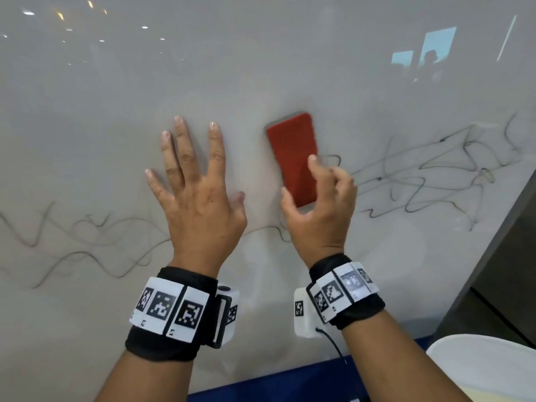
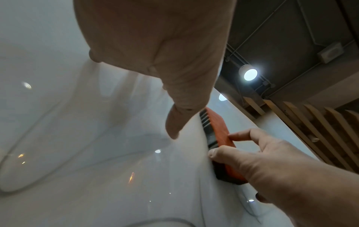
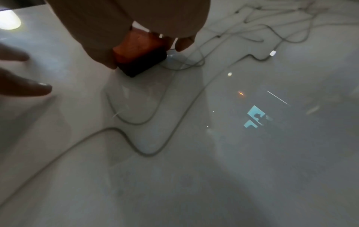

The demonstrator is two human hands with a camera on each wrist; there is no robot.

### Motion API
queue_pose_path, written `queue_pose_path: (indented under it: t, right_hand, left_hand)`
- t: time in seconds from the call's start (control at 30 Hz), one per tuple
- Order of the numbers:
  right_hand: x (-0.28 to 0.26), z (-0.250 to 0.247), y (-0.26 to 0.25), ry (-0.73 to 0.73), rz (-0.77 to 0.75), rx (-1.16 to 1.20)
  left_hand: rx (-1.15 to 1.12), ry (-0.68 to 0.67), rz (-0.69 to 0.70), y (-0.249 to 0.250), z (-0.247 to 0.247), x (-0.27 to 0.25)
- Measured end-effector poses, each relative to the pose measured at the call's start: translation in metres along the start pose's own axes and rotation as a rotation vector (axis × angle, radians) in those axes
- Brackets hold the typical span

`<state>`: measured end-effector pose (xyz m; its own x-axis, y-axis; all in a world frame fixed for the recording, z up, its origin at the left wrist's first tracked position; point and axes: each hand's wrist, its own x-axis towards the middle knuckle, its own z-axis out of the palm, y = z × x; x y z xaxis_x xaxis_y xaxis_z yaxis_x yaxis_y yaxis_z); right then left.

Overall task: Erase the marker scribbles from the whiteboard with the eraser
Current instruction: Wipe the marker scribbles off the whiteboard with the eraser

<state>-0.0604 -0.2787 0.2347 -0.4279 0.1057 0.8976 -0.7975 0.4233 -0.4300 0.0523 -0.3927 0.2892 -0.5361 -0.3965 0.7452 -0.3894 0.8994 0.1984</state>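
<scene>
Head view: right hand (image 1: 319,204) around eraser (image 1: 291,152).

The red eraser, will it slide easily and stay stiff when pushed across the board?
Probably stiff: the eraser keeps its blocky shape in the right hand. Its dark pad lies flat on the glossy whiteboard, so it likely glides.

Glossy, smooth white whiteboard (image 1: 290,68), reflections seen on it. Red rectangular eraser (image 1: 293,158): matt, cloth-like red back, dark felt-like pad (image 2: 221,173) underneath. Black fabric wristbands (image 1: 162,340) fitted with white plastic marker tiles (image 1: 171,309).
</scene>
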Motion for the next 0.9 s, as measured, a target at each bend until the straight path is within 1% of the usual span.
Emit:
queue_pose_path:
  t: [0.07,0.13,0.2,0.27,0.3,0.33,0.43,0.5,0.53,0.57,0.63,0.67,0.7,0.73,0.83,0.87,0.9]
  right_hand:
    - [0.005,0.002,0.004,0.07,0.096,0.042]
    - [0.001,0.006,-0.006,0.062,0.134,0.076]
    - [-0.008,0.008,-0.013,0.002,0.082,0.076]
    - [-0.01,0.002,-0.01,-0.073,-0.021,0.023]
    - [-0.006,-0.002,-0.004,-0.081,-0.047,-0.002]
    - [-0.002,-0.005,0.003,-0.061,-0.038,-0.012]
    - [0.01,-0.007,0.016,0.056,0.094,0.03]
    - [0.008,-0.004,0.009,0.063,0.147,0.055]
    - [0.004,-0.002,0.004,0.041,0.139,0.07]
    - [-0.002,0.0,-0.001,0.003,0.099,0.076]
    - [-0.013,-0.002,-0.003,-0.114,-0.029,0.045]
    - [-0.013,-0.006,0.002,-0.151,-0.078,0.015]
    - [-0.008,-0.008,0.008,-0.148,-0.094,-0.009]
    - [-0.003,-0.009,0.015,-0.11,-0.072,-0.016]
    - [0.005,-0.007,0.016,0.021,0.111,0.044]
    - [0.004,-0.005,0.01,0.03,0.14,0.062]
    - [0.001,-0.002,0.003,0.009,0.138,0.072]
  left_hand:
    - [0.007,-0.011,-0.001,0.0,0.0,0.0]
    - [0.02,-0.004,-0.013,0.001,0.001,0.0]
    - [0.016,0.006,-0.03,0.004,0.002,0.0]
    - [0.005,0.014,-0.037,0.009,0.003,-0.001]
    - [0.002,0.019,-0.035,0.012,0.003,-0.001]
    - [-0.001,0.024,-0.028,0.015,0.003,-0.001]
    - [-0.002,0.022,0.034,0.02,0.006,-0.002]
    - [0.015,0.008,0.08,0.021,0.008,-0.002]
    - [0.025,0.002,0.087,0.021,0.01,-0.002]
    - [0.03,-0.001,0.084,0.021,0.011,-0.002]
    - [0.028,-0.007,0.075,0.019,0.011,-0.002]
    - [0.027,-0.011,0.075,0.019,0.011,-0.003]
    - [0.03,-0.015,0.075,0.018,0.01,-0.002]
    - [0.036,-0.018,0.074,0.018,0.009,-0.002]
    - [0.033,-0.019,0.072,0.018,0.01,-0.004]
    - [0.026,-0.017,0.072,0.018,0.01,-0.003]
    - [0.02,-0.017,0.074,0.019,0.01,-0.004]
